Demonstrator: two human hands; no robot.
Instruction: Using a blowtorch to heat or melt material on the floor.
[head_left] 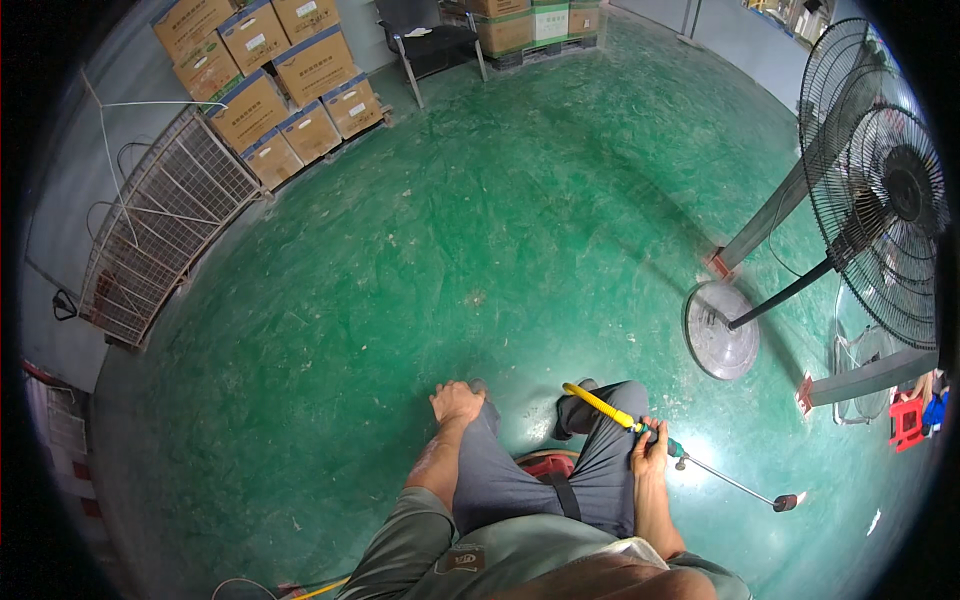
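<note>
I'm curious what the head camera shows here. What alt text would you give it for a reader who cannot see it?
A seated person, seen from above, grips a yellow-handled spray wand in the right hand, its thin metal rod reaching out over the green floor, while the left hand rests on a knee. A black pedestal fan stands at right; cardboard boxes and a wire rack line the left wall.

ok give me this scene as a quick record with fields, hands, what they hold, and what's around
posture: person seated, knees up, on a red stool
left hand: rests on the left knee, holds nothing
right hand: grips a spray wand with a yellow hose end and a thin metal rod that points down to the right
floor: green, scuffed
right side: two standing fans, one on a round base
far left: stacked cardboard boxes, wire racks leaning on the wall
</note>
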